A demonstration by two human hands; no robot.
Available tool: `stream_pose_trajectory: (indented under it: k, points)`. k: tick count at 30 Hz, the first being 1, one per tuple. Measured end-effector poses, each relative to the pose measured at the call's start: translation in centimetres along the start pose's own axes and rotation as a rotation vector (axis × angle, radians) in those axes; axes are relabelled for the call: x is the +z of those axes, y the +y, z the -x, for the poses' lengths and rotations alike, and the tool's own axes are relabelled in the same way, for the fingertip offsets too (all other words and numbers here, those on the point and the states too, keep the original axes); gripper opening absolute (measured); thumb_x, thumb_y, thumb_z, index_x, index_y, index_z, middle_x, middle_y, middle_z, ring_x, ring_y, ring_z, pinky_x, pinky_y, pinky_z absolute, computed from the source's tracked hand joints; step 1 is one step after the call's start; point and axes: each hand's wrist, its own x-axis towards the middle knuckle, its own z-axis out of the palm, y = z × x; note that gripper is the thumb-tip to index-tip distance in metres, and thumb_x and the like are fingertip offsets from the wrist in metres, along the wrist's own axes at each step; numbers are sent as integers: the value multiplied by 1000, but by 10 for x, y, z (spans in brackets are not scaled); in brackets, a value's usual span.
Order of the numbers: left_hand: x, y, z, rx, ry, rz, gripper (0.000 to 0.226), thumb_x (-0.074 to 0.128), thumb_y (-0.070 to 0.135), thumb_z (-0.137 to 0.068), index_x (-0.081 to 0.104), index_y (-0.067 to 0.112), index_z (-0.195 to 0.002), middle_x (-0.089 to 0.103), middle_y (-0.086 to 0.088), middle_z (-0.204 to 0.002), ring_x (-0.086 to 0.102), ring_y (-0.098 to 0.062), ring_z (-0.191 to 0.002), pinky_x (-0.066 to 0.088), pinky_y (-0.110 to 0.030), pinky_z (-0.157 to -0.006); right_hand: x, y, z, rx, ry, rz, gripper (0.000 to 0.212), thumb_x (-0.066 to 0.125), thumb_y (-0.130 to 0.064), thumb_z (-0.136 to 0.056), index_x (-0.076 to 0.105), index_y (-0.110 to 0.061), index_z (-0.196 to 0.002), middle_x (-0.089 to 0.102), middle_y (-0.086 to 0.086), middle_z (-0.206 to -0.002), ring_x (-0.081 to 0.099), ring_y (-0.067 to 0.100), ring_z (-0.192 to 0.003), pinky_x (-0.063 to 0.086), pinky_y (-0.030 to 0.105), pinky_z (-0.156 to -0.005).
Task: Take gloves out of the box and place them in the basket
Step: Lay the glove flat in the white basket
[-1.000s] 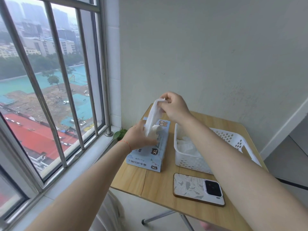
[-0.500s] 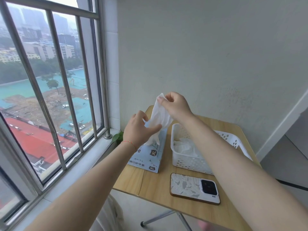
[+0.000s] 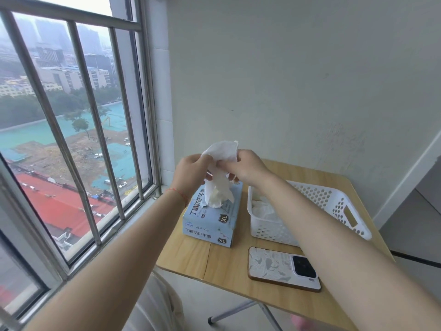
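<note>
Left hand point(image 3: 193, 172) and right hand point(image 3: 245, 167) both pinching a white glove point(image 3: 220, 168) above the box point(image 3: 212, 218), fingertips hidden in folds, basket point(image 3: 334, 206) right of box, contents partly obscured by forearm

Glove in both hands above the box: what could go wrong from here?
The glove hangs down to the box opening, so lifting may drag out extra gloves. The unheld box could shift on the table. The basket sits behind the right hand's forearm, so a drop could miss it.
</note>
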Motion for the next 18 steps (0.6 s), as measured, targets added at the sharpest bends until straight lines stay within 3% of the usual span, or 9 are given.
stream_pose_trajectory:
  k: [4,6,8,9,11,15,18]
  points:
    - [-7,5,-2,-81,-19,170,24,45,14,-93,67,6,-91,72,-13,-87,67,-25,-75,55,-35,-76,-3,-7,-1,10,-42,-46,28,71,-42,-83,70,-17,-94,72,2,-88,66,18,-78,53,32,-72]
    - [-11,13,-1,-124,-105,293,25,40,12,-94,64,5,-90,72,-12,-77,69,-21,-64,57,-26,-61,-10,-14,1,-1,-94,-211,36,73,-42,-81,70,-13,-101,72,6,-97,67,23,-86,52,34,-79]
    - [-10,23,2,-158,-258,407,31,34,12,-98,61,7,-84,66,-3,-60,63,-15,-50,50,-18,-48,-20,-21,2,1,-122,-420,24,71,-35,-84,70,-14,-95,68,5,-89,62,23,-81,49,34,-77]
    - [-8,25,1,-164,-316,424,36,32,14,-99,62,7,-81,65,-2,-57,62,-14,-48,48,-17,-47,-25,-24,3,9,-138,-499,15,69,-31,-87,71,-17,-85,66,2,-81,61,21,-76,48,33,-75]
    - [-5,28,2,-160,-411,402,42,31,23,-101,63,7,-79,63,-3,-58,60,-14,-48,46,-20,-51,-34,-26,6,27,-150,-562,21,63,-23,-93,68,-20,-72,65,-2,-68,63,17,-67,50,31,-69]
    - [3,13,8,-110,-475,214,46,53,51,-95,68,12,-114,74,-9,-102,70,-22,-92,54,-34,-81,-40,-17,16,112,-113,-382,11,62,-22,-93,65,-12,-91,68,2,-75,63,20,-71,53,35,-73]
    - [9,-2,12,-93,-483,126,42,70,31,-84,64,4,-117,72,-17,-109,70,-33,-100,57,-44,-85,-43,-7,21,181,-46,-304,13,63,-22,-93,66,-10,-95,68,7,-85,66,21,-74,57,35,-72]
